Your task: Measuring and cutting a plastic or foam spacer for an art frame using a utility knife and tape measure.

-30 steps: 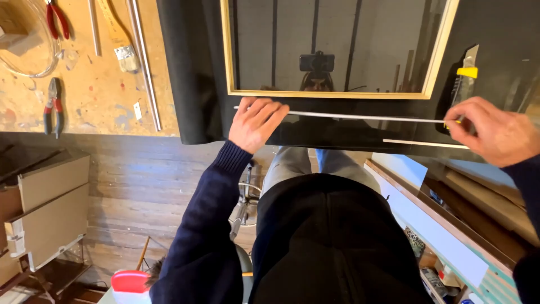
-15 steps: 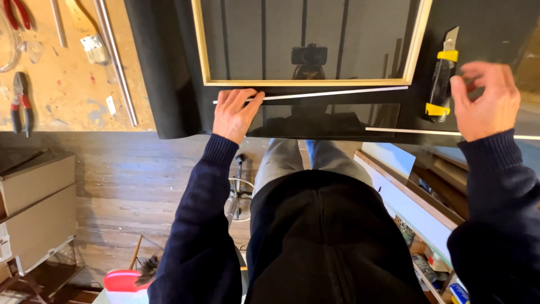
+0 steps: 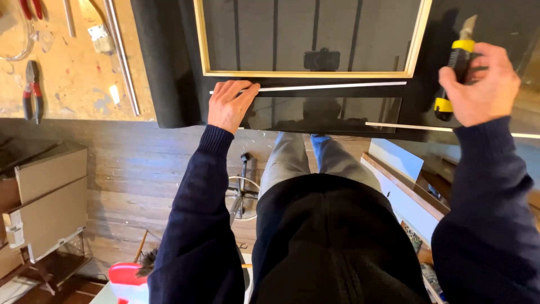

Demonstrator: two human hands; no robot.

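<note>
Since half a second ago, right hand (image 3: 482, 84) has lifted the yellow utility knife (image 3: 454, 67) at 2 o'clock, gripped; left hand (image 3: 229, 104) flat, pinning the thin white strip (image 3: 332, 86) below the framed glass (image 3: 312, 36). Cutting looks unstarted.

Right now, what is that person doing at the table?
A person leans over a workbench. Their left hand presses on a thin white strip lying on dark glass, just below a wooden frame. Their right hand holds a yellow and black utility knife off to the side.
</note>
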